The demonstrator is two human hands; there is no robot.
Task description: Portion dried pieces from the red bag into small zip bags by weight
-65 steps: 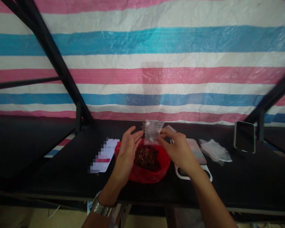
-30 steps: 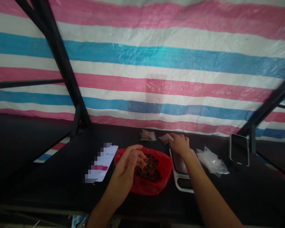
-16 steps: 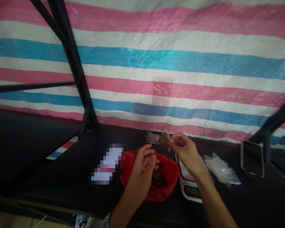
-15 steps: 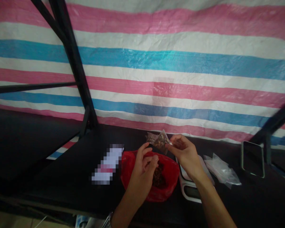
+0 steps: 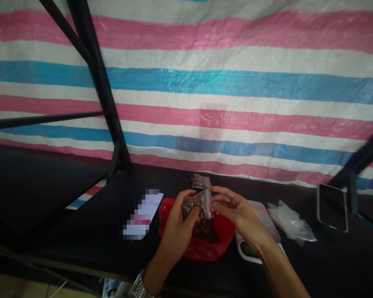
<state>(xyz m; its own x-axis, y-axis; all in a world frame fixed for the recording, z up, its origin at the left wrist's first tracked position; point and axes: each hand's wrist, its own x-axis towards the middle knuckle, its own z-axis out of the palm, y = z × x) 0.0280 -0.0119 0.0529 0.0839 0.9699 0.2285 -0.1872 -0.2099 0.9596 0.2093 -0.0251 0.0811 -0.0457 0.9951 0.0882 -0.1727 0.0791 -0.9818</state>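
Striped sheet point(image 5: 186, 87): pink, white and blue, creased and shiny; it fills my upper frame in rather dim light.
Black table point(image 5: 81, 244): dark and plain, running across the lower frame; I'd guess stray crumbs would be hard to spot on it.
Dark frame point(image 5: 104, 99): a slanting post at upper left, another at the right edge.
Tiled floor point(image 5: 25, 281): a pale strip at lower left.
Red bag point(image 5: 226, 231): lower centre, mouth spread, loose brown bits point(image 5: 205, 231) inside.
White scale point(image 5: 262, 212): right of the red bag; I can't read its display.
Left hand point(image 5: 178, 227): thumb and fingers gripping the filled bag point(image 5: 200, 202) by its body.
Right hand point(image 5: 239, 212): fingers curled, tips at that bag's right edge; whether they pinch it I can't make out.
Phones: pale-screened phone point(image 5: 143, 215) left of centre, dark-screened phone point(image 5: 332, 208) at right.
Clear bags point(image 5: 290, 223): a flat heap right of the scale.
Filled bag: mid-frame, tilted, over the red bag. I'd hold it firmly without crushing, since thin plastic likely slips; keep its contents off the clear edge, and take that edge flat.
Second filled bag point(image 5: 201, 181): on the table, just beyond the first.
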